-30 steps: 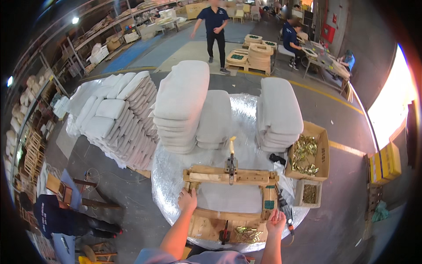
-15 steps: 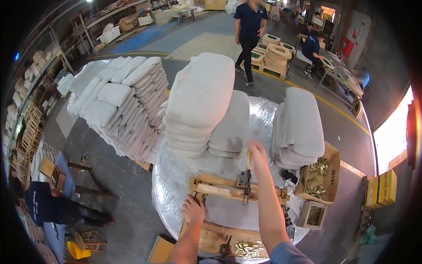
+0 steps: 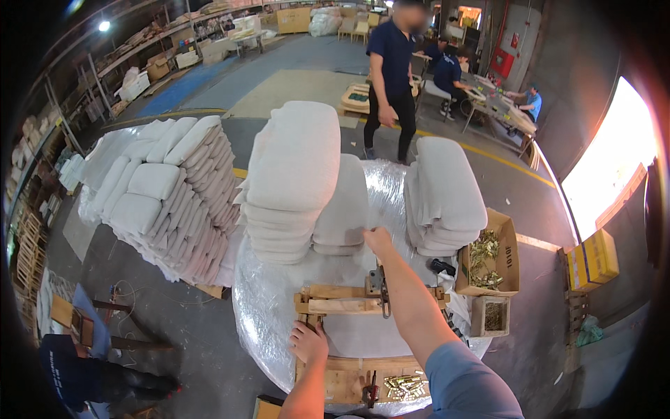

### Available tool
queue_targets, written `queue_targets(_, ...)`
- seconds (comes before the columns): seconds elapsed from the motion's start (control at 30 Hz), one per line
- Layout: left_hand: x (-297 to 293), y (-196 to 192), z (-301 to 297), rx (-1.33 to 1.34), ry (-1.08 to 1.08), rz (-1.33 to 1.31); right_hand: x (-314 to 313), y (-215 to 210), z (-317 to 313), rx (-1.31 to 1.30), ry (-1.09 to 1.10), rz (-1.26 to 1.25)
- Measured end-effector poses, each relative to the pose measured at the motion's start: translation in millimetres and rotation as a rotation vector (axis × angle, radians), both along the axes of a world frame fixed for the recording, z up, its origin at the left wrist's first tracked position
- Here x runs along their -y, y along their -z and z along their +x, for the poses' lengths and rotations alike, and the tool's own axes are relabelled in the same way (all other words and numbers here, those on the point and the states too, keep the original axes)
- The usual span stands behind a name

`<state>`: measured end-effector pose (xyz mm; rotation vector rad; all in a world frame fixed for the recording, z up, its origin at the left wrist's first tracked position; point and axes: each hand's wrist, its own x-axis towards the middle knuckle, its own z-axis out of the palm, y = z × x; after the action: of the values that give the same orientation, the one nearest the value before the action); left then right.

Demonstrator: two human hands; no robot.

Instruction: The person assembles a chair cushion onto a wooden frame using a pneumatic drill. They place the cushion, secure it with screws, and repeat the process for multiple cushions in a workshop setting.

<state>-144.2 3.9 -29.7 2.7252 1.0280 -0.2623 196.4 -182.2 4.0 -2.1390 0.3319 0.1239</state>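
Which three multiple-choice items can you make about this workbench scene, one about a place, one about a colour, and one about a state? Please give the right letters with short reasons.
1. Where does the left hand rest?
A. on the wooden frame
B. on a cushion stack
C. in the cardboard box

2. What colour are the stacked cushions?
A. dark blue
B. off-white
C. yellow

3. What is the state of the right hand?
A. flat on the frame
B. stretched forward toward the cushion stacks
C. down beside the floor

Answers:
1. A: the left hand lies on the frame's near left corner, on the wrapped table.
2. B: every stack looks pale off-white.
3. B: the right arm reaches over the frame, and the hand is at the foot of the middle stack; whether it grips anything cannot be told.
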Motion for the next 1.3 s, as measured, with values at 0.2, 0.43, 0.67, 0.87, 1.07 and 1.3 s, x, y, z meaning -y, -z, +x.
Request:
queue_targets(0.2,-7.1,0.5,3.4,0.04,-0.02,-0.062,7.4,-41.7,-4.5,0.294,0.002,-0.16)
queue_targets(0.43,-8.5,-8.1,-3.6,0.028,0.005,-0.151,58.8,-135.2,-100.3,0.072,-0.093,0.813)
queue_targets(0.67,-4.4,-6.1,-6.6,0.065,0.021,-0.14,54.3,-0.5,-378.6,0.203,0.43,0.47)
queue_targets(0.87,-8.3,-1.1,-7.2,0.076,0.047,-0.152,-11.7,72.3,-519.9,-0.021,0.531,0.115)
queue_targets(1.07,-32.3,9.7,-8.2,0.14,0.085,-0.293,-36.7,4.1,-574.8,0.278,0.734,0.473)
queue_targets(1.3,-18.5,-22.1,1.0,0.632,0.612,-0.253,-52.8,119.3,-946.1,-0.141,1.342,0.022)
